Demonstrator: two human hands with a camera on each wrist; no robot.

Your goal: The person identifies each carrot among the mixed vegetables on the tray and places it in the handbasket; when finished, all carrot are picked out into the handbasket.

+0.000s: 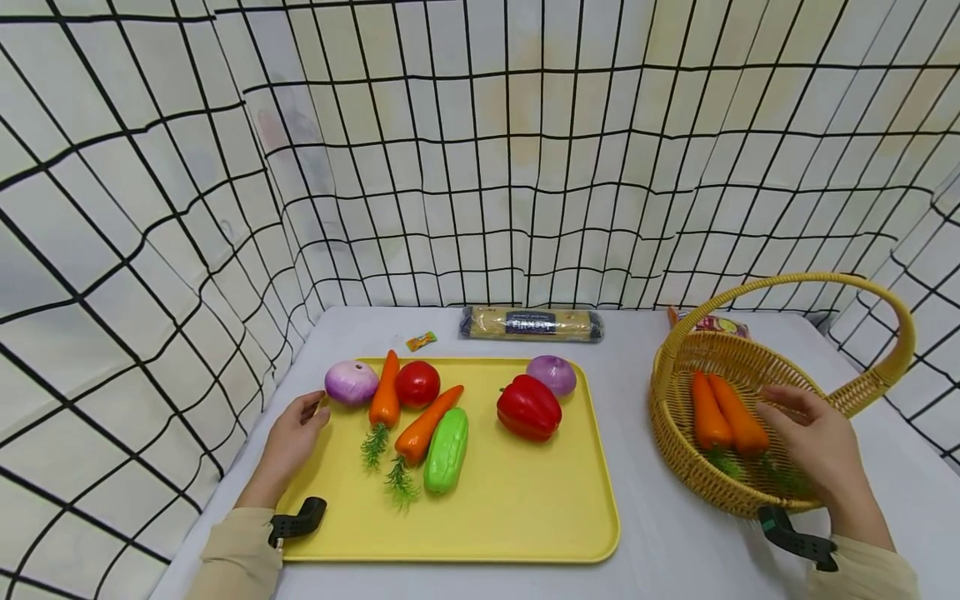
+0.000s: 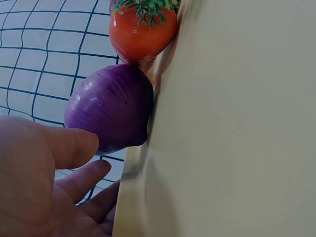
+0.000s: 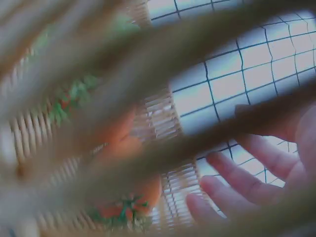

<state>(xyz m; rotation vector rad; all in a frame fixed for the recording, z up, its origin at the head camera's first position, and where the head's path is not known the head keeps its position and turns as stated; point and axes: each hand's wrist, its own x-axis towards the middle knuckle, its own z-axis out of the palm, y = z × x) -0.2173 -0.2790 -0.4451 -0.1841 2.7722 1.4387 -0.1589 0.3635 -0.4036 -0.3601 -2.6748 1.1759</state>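
My left hand (image 1: 294,437) is at the left edge of the yellow tray (image 1: 536,508), just below a purple onion (image 1: 351,384). In the left wrist view the thumb overlaps that onion (image 2: 111,106); whether it touches cannot be told. Beside it lie a carrot (image 1: 386,396), a tomato (image 1: 417,384), another carrot (image 1: 429,425) and a green cucumber (image 1: 447,450). My right hand (image 1: 813,433), loosely spread and holding nothing, hovers over the wicker basket (image 1: 662,408). Inside, two carrots (image 1: 708,417) lie side by side. Blurred basket strands cross the right wrist view.
Farther right on the tray are a red bell pepper (image 1: 529,408) and a second onion (image 1: 552,375). Behind it lie a noodle packet (image 1: 531,324) and a small orange candy (image 1: 421,341). Another packet (image 1: 720,326) is partly hidden behind the basket's tall handle (image 1: 810,279).
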